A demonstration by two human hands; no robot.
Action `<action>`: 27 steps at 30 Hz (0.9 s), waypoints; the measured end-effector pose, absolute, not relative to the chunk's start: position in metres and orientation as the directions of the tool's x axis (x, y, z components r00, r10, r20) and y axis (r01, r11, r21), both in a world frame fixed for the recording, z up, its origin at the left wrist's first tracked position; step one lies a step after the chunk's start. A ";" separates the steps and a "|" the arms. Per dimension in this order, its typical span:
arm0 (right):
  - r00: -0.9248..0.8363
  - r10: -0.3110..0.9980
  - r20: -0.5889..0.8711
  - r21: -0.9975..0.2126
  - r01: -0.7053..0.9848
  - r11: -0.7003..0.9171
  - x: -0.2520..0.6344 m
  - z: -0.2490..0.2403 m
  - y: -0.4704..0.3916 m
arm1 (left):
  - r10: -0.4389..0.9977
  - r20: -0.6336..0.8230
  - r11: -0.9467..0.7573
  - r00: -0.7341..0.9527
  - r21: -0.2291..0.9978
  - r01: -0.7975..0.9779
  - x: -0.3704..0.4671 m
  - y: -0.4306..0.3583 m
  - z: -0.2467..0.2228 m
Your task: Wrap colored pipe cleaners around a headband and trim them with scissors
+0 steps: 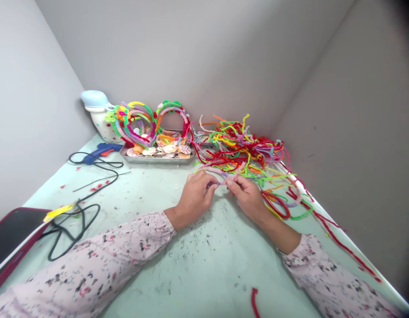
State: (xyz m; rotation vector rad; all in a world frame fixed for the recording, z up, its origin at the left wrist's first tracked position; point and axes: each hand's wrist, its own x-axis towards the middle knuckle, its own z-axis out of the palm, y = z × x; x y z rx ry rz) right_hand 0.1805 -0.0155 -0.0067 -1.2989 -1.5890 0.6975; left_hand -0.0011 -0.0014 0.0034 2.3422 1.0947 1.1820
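Over the middle of the table, my left hand (197, 194) is closed in a pinch on a fuzzy pink and purple pipe cleaner (212, 169). My right hand (249, 198) pinches the same piece a short way to the right, where a pale pink end sticks up above the fingers. Between the two hands a short purple stretch shows. Part of the piece is hidden behind the fingers, so I cannot tell whether it is one strand or several. Just beyond my right hand lies a tangled heap of coloured pipe cleaners (237, 141).
A metal tray (158, 160) holds seashells (169, 149) and several fuzzy-wrapped headbands (134, 123). Left of it are a white container with a blue lid (103, 119) and a blue glue gun (100, 152) with a black cord (91, 210). A red pipe cleaner piece (254, 302) lies near the front.
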 end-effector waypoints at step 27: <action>0.003 0.963 0.270 -0.888 0.387 0.248 0.179 -0.005 -0.016 | 0.738 0.555 -0.673 0.383 0.562 0.482 -0.001 -0.002 0.002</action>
